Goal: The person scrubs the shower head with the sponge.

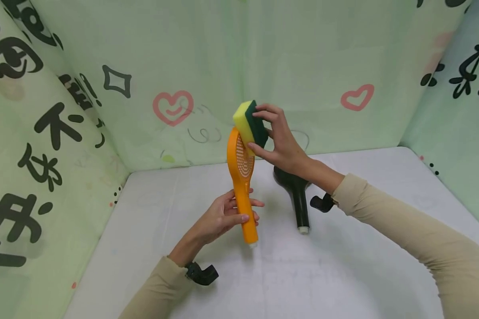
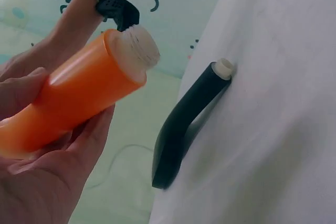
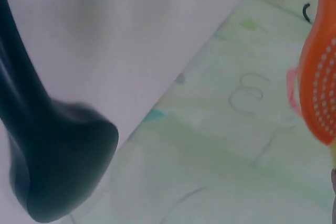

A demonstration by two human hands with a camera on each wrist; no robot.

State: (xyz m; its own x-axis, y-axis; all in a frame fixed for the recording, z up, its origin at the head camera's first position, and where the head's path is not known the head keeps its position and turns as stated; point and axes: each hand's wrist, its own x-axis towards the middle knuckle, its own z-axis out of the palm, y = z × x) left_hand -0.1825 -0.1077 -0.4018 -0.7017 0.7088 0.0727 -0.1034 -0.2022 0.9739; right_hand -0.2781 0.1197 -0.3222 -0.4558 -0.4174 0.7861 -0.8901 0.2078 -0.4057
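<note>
An orange handheld shower head [image 1: 240, 168] is held up off the table, its perforated face turned to the right. My left hand [image 1: 222, 218] grips its handle, thumb in front and fingers behind; the white threaded end [image 2: 139, 48] shows at the bottom in the left wrist view. In my right hand [image 1: 284, 141] is a yellow and green sponge [image 1: 250, 125], pinched between thumb and fingers. The sponge's yellow side lies against the upper part of the perforated face. In the right wrist view the orange head [image 3: 321, 82] is cut off at the edge, and the right hand is hardly visible.
A black handheld shower head [image 1: 299, 201] lies on the white table [image 1: 323, 274] under my right forearm, its white threaded end toward me. Pale green printed curtains [image 1: 223, 53] stand at the back and both sides. Each wrist wears a black camera mount [image 1: 201, 274].
</note>
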